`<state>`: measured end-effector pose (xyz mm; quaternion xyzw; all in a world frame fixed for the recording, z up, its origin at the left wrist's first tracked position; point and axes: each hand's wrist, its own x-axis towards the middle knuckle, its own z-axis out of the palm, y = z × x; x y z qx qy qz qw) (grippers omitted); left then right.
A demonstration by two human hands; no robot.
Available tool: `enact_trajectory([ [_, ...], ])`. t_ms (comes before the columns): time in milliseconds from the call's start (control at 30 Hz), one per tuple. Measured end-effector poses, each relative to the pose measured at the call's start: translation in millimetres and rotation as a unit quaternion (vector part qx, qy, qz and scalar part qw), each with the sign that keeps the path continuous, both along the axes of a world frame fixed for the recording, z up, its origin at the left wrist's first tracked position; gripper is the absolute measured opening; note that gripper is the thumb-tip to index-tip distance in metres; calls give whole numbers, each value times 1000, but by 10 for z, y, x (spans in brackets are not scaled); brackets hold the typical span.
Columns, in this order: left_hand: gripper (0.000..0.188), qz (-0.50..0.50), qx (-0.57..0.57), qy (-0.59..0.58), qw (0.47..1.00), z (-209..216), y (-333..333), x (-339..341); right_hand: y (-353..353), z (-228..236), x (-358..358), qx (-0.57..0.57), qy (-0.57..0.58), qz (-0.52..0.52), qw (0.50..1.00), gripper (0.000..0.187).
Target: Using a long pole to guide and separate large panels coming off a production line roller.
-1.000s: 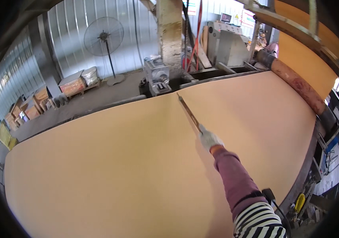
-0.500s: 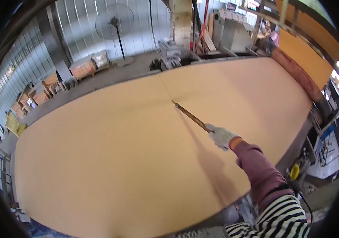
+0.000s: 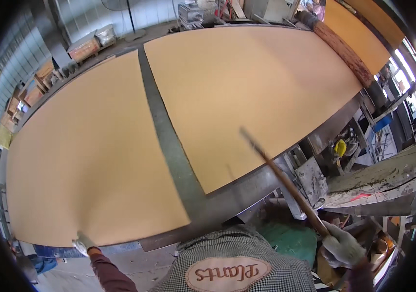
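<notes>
Two pieces of a tan sheet lie flat on a dark metal table [image 3: 237, 190], parted by a slanting gap. My left hand [image 3: 84, 242], in a pale knit glove, grips the near edge of the left sheet piece [image 3: 91, 151]. Over at the lower right, my gloved right hand [image 3: 342, 246] is closed around the handle end of a long wooden-handled cutting knife [image 3: 293, 190]. Its narrow tip, smeared by motion, points up and left above the near part of the right sheet piece [image 3: 251, 97].
A rust-coloured roller [image 3: 344, 53] runs along the right sheet's far right end. Metal framework and a pale beam [image 3: 378, 180] stand at the right. Wooden crates [image 3: 84, 48] line the wall at the far left. A checked apron [image 3: 247, 253] covers my front.
The sheet, partly slit before, is now in two separated pieces with the table showing between them. The knife has come back toward me and right. My left hand has come into view.
</notes>
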<state>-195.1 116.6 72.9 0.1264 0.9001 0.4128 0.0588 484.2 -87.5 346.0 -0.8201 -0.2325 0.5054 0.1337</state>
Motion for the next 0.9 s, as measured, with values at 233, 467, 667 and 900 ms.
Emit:
enact_trajectory([
  [233, 12, -304, 174, -507, 787, -463, -308, 2291, 715, -1429, -780, 162, 282, -173, 930, 15],
  [467, 19, -311, 51, -616, 722, -668, -726, 2538, 1094, -1727, -1323, 153, 351, 1, 924, 32],
  [667, 25, -328, 69, -659, 673, -668, -618, 2408, 1114, -1668, -1415, 124, 357, -27, 925, 20],
  [900, 36, -354, 42, -650, 672, -894, -497, 2363, 1230, -1723, -1425, 171, 284, 90, 939, 35],
])
